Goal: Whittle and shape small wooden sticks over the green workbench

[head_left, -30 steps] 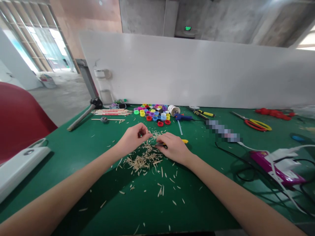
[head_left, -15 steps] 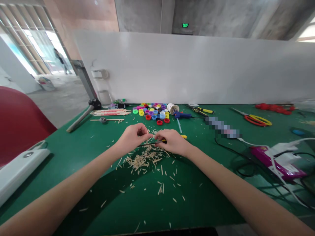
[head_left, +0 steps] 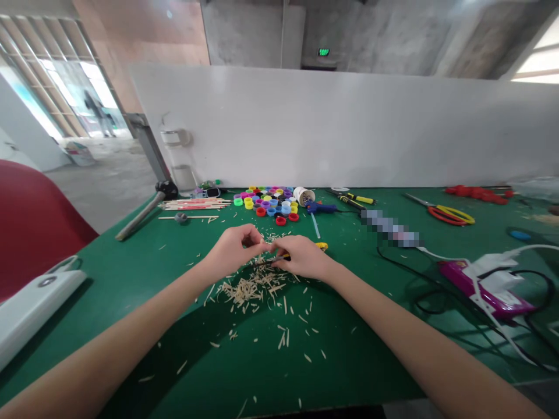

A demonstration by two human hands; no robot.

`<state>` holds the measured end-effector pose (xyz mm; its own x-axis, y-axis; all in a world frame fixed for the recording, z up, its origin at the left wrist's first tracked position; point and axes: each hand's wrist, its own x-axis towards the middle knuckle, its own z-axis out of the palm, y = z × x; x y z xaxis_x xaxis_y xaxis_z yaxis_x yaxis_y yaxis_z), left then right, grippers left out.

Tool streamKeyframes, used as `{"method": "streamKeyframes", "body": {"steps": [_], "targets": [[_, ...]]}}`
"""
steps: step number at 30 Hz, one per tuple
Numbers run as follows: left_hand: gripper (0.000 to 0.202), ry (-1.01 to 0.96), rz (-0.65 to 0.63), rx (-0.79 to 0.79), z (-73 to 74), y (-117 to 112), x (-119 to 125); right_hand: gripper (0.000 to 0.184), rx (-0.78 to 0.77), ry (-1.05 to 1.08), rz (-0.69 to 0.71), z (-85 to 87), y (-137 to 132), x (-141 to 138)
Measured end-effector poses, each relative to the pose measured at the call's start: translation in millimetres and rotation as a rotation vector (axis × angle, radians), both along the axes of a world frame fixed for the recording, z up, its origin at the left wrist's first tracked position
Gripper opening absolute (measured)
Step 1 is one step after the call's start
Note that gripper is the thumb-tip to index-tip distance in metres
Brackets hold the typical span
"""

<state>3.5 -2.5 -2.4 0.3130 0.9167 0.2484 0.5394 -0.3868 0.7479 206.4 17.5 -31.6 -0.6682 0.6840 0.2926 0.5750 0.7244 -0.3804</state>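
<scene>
- Green table (head_left: 349, 355): shavings and hands sit between its near and far edges
- Right hand (head_left: 303, 257): fingers wrapped around the yellow-handled knife (head_left: 322, 247)
- Left hand (head_left: 230, 249): thumb and finger close together; whether they pinch anything, I cannot tell
- Knife: blade toward the table's left edge; probably light and stiff, best gripped by its handle
- Wood shavings (head_left: 247, 290): likely weightless, brittle, easily scattered

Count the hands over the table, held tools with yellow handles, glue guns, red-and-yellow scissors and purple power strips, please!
Left hand and right hand: 2
Yellow-handled tool: 1
Glue gun: 1
Red-and-yellow scissors: 1
Purple power strip: 1
Total: 6
</scene>
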Motion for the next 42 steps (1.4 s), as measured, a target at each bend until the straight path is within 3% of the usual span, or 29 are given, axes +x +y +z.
{"method": "streamKeyframes", "body": {"steps": [7, 14, 20, 27, 42], "targets": [[0.019, -0.110, -0.019, -0.013, -11.2, 12, -9, 0.014, 0.137, 0.100, 0.002, -8.5, -10, 5], [0.017, -0.067, -0.018, 0.020, -8.6, 11, -10, 0.013, 0.178, 0.160, -0.030, -9.2, -13, 5], [0.016, -0.071, -0.030, 0.009, -8.9, 9, -8, 0.015, 0.087, 0.170, -0.077, -6.5, -9, 6], [0.013, -0.074, -0.022, 0.014, -6.4, 4, -2, 0.014, -0.066, 0.163, -0.031, 3.6, 3, 5], [0.017, -0.008, -0.012, 0.035, -5.9, 0, -2, 0.017, -0.163, 0.164, 0.017, 8.6, 6, 6]]}}
